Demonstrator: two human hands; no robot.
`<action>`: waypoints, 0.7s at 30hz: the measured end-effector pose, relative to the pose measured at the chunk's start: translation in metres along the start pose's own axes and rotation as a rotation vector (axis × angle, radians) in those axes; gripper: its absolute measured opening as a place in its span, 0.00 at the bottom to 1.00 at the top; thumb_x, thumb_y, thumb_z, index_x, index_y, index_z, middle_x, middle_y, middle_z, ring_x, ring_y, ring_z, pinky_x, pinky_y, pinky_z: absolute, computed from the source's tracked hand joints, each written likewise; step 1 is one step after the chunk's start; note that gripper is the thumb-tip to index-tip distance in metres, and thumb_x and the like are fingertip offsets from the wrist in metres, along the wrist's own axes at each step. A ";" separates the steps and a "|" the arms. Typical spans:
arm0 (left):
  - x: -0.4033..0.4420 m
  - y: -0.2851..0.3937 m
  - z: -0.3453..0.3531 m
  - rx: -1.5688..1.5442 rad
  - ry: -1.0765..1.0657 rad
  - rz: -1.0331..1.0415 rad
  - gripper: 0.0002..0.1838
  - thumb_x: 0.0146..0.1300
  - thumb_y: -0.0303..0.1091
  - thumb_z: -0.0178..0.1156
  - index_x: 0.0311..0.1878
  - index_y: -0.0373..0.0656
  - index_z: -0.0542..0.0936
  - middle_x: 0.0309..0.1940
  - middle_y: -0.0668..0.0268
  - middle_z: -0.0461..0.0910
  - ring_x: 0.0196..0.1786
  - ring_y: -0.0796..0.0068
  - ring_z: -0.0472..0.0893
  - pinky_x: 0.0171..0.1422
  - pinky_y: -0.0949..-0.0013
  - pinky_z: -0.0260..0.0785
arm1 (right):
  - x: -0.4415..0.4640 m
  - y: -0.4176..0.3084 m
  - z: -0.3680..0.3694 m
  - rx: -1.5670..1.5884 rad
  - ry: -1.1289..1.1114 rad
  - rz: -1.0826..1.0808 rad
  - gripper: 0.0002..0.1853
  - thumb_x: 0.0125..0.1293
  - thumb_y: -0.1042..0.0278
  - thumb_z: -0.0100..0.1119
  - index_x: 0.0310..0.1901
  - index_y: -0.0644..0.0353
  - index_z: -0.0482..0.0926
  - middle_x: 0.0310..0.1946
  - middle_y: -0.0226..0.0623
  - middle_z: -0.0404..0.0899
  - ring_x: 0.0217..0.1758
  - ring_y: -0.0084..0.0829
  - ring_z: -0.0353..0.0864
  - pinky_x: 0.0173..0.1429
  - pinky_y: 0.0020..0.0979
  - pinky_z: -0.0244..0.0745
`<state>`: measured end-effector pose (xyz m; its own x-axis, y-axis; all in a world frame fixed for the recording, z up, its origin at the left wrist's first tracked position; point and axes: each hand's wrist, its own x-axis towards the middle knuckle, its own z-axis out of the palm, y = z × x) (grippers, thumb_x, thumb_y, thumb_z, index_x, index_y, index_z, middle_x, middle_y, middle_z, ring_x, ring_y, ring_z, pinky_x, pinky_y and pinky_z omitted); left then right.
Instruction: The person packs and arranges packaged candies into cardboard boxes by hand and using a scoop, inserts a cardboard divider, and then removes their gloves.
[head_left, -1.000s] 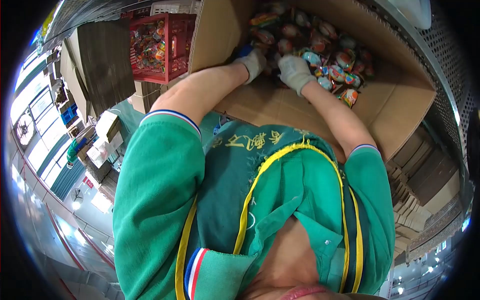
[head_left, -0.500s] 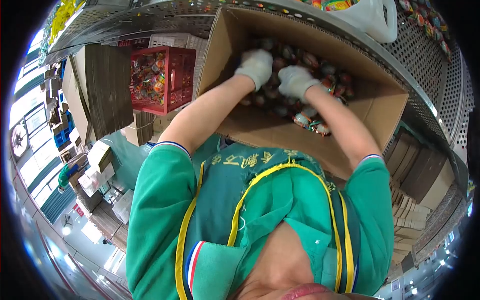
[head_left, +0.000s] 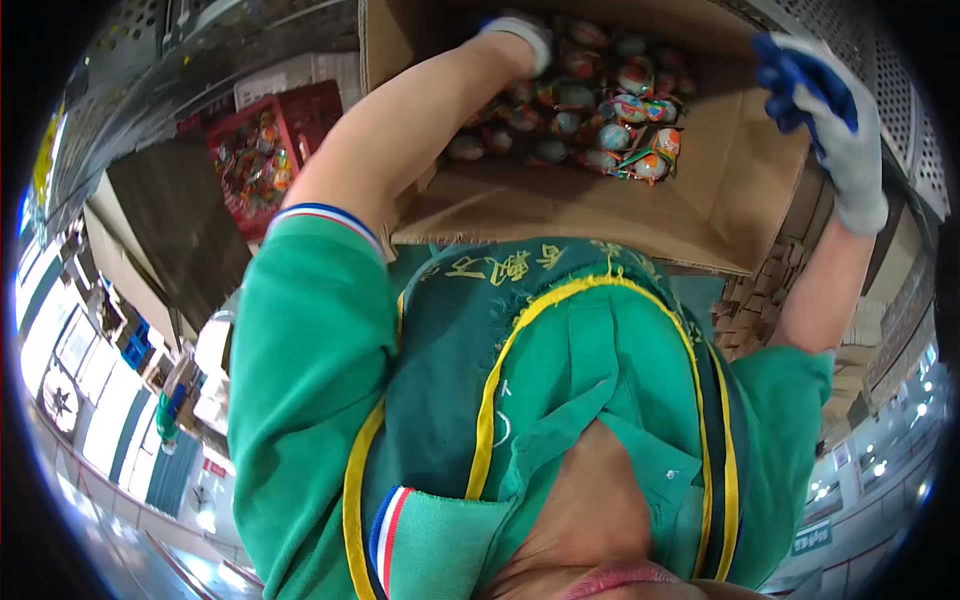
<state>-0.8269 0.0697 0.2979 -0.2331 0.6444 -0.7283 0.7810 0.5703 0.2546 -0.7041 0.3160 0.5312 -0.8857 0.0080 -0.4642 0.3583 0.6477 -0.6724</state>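
A large open cardboard box lies in front of me. Inside it are many round, colourful wrapped pieces that look like sweets, thickest toward the left and middle. My left hand, in a white glove with some blue showing, reaches into the far left part of the box among the pieces. Its fingers are hidden, so any hold on a piece cannot be seen. My right hand is raised over the box's right side, its blue-coated palm showing. Those fingers are bent but apart, and nothing shows between them.
On the left, a red crate holds more wrapped pieces, beside stacked flat cardboard. Perforated metal borders the box at the right. More folded cardboard lies below the right arm. A person in green is far off at left.
My right hand has come up out of the pieces and swung right, with its palm now showing. My left hand remains in the box, farther up the view. The whole view has shifted.
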 end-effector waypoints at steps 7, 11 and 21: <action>-0.044 0.128 0.032 -0.141 0.300 0.436 0.31 0.49 0.45 0.60 0.57 0.45 0.68 0.37 0.50 0.78 0.38 0.53 0.80 0.43 0.54 0.72 | -0.112 0.071 -0.008 0.389 1.007 0.091 0.16 0.59 0.80 0.53 0.50 0.63 0.76 0.43 0.34 0.79 0.39 0.22 0.77 0.41 0.24 0.75; 0.017 0.126 0.069 0.059 0.263 0.408 0.34 0.48 0.46 0.61 0.57 0.40 0.64 0.46 0.46 0.73 0.43 0.52 0.79 0.45 0.54 0.72 | -0.167 0.164 -0.041 -0.106 1.433 0.051 0.18 0.54 0.78 0.60 0.49 0.59 0.76 0.44 0.37 0.77 0.45 0.29 0.79 0.47 0.31 0.75; 0.000 0.141 0.061 0.073 0.120 0.366 0.27 0.50 0.48 0.62 0.50 0.41 0.73 0.45 0.44 0.70 0.44 0.49 0.77 0.48 0.55 0.70 | -0.242 0.255 -0.092 -0.660 1.035 1.196 0.47 0.49 0.42 0.64 0.67 0.51 0.53 0.66 0.42 0.55 0.70 0.43 0.53 0.68 0.49 0.51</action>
<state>-0.6808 0.1190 0.2951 0.0056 0.8560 -0.5169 0.8631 0.2569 0.4348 -0.4256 0.5491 0.5254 -0.1385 0.9648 0.2237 0.9749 0.0931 0.2021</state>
